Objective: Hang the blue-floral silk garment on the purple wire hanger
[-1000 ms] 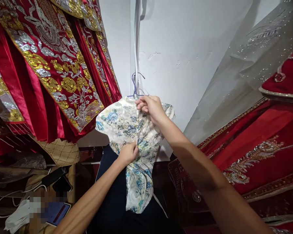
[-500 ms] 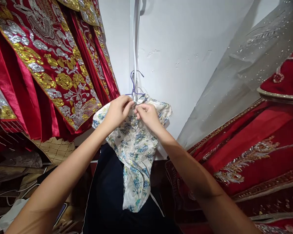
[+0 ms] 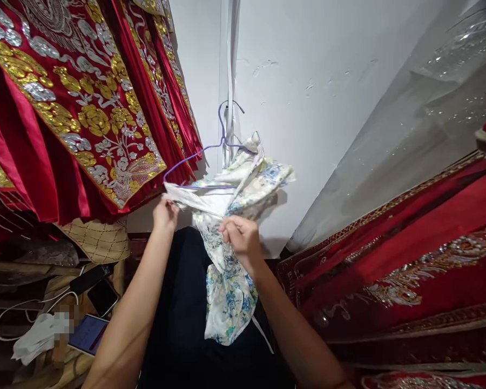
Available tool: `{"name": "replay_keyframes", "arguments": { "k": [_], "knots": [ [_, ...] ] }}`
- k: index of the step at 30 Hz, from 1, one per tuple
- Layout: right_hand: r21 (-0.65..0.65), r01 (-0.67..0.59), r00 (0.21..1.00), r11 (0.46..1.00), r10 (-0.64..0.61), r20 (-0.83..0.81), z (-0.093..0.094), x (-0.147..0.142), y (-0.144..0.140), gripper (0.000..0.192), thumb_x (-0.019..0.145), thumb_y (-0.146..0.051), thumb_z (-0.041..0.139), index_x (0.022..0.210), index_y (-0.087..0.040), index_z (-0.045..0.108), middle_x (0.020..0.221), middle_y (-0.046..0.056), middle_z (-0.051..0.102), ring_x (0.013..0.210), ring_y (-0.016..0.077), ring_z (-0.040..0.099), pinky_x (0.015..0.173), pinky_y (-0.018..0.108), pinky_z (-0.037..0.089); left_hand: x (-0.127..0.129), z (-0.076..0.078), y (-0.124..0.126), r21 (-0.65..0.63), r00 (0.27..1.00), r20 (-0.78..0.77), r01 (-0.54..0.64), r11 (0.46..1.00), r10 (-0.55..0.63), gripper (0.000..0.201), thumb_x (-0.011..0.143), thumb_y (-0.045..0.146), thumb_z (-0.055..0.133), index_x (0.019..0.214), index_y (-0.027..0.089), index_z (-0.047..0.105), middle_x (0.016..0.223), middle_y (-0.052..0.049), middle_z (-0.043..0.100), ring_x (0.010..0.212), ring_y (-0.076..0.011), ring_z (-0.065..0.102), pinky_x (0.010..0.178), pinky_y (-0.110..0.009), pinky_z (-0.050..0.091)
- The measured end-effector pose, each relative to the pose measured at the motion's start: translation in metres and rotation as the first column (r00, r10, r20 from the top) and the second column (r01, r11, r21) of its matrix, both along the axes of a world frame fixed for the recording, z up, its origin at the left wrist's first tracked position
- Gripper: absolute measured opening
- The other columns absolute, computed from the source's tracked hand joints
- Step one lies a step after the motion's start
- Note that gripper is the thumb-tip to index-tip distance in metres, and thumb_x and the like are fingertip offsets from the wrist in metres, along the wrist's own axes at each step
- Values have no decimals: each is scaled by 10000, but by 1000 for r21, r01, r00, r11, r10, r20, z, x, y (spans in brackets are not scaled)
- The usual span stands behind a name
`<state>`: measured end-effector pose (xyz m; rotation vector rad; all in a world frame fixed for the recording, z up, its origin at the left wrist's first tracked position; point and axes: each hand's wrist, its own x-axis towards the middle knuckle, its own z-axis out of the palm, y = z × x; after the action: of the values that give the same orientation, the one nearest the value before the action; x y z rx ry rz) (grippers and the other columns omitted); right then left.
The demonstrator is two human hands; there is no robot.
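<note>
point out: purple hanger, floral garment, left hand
purple hanger (image 3: 222, 116), head view, on the hook's shaft near the wall.
floral garment (image 3: 227, 294), head view, on the lower hanging part with blue flowers.
left hand (image 3: 165, 214), head view, on the back of the hand at the garment's left edge.

White wall (image 3: 308, 59) straight ahead, paint slightly pitted. Red embroidered robes (image 3: 65, 97) hang left (gold and silver flower stitching), more red fabric (image 3: 409, 254) right under a sheer grey veil (image 3: 409, 119). Phones (image 3: 95, 292) and white cable (image 3: 20, 310) lower left.
</note>
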<state>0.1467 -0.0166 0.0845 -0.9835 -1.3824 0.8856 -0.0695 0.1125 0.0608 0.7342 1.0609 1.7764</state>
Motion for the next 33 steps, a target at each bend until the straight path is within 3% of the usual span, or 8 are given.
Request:
{"name": "replay_keyframes", "arguments": {
  "k": [4, 9, 15, 19, 23, 26, 30, 33],
  "knots": [
    [-145, 86, 973, 986, -114, -202, -32, 13, -14, 300, 869, -328, 536, 610, -202, 620, 510, -10, 503, 470, 119, 417, 475, 263, 303, 42, -36, -23, -26, 953, -153, 260, 965, -261, 268, 720, 327, 800, 669, 144, 612, 649, -11, 609, 609, -117, 555, 579, -218, 431],
    [-179, 163, 970, 970, -191, -151, -56, 37, -16, 346, 873, -429, 594, 615, -204, 549, 536, -23, 451, 506, 124, 412, 516, 274, 341, 64, -13, -40, 100, 889, -215, 431, 897, -404, 293, 817, 459, 728, 805, 172, 666, 788, -7, 632, 750, -125, 582, 746, -234, 489],
    [-2, 71, 994, 997, -70, 82, -17, 37, -15, 520, 839, -448, 692, 1279, -218, 538, 1204, 98, 655, 1093, 256, 620, 924, 383, 502, 95, 49, -88, 249, 698, -588, 636, 730, -408, 286, 927, 455, 635, 934, 175, 689, 970, -59, 669, 893, -177, 612, 848, -291, 495],
    [-112, -135, 987, 984, 144, 71, 7, 30, -9, 468, 805, -344, 722, 1231, -205, 587, 1151, 88, 685, 1074, 277, 642, 932, 406, 514, 100, 74, -104, 282, 552, -796, 701, 655, -249, 265, 972, 430, 573, 1037, 206, 700, 1202, -105, 635, 1186, -244, 567, 1071, -369, 419],
    [-283, -282, 957, 917, 290, -17, 32, 43, 7, 226, 810, -282, 652, 1016, -193, 669, 953, 55, 713, 863, 237, 669, 769, 356, 531, 78, 67, -89, 66, 376, -817, 814, 578, -436, 442, 1000, 535, 457, 1326, 272, 599, 1350, -86, 601, 1322, -263, 507, 1107, -379, 410],
    [-169, -240, 955, 956, 264, 138, 55, 63, 28, 85, 746, -221, 650, 812, -172, 673, 783, 30, 678, 709, 190, 624, 665, 305, 493, 56, 46, -81, -157, 176, -807, 857, 492, -563, 511, 997, 600, 396, 1016, 191, 702, 1016, -70, 701, 1034, -254, 629, 898, -342, 509],
    [266, 56, 954, 962, -130, 270, 68, 80, 71, 220, 718, -156, 583, 896, -174, 712, 938, 51, 716, 831, 203, 639, 751, 309, 486, 19, 33, -81, -278, 33, -895, 738, 615, -444, 497, 945, 606, 498, 790, 156, 641, 775, -17, 633, 734, -181, 574, 674, -267, 440],
    [296, 153, 917, 943, -248, 314, 54, 85, 105, 487, 756, -176, 539, 1225, -187, 668, 1243, 84, 691, 1041, 235, 639, 899, 352, 470, -13, 35, -73, -356, -118, -927, 576, 736, -356, 510, 919, 622, 509, 707, 169, 610, 669, -12, 596, 618, -163, 529, 594, -261, 372]
  ]
}}
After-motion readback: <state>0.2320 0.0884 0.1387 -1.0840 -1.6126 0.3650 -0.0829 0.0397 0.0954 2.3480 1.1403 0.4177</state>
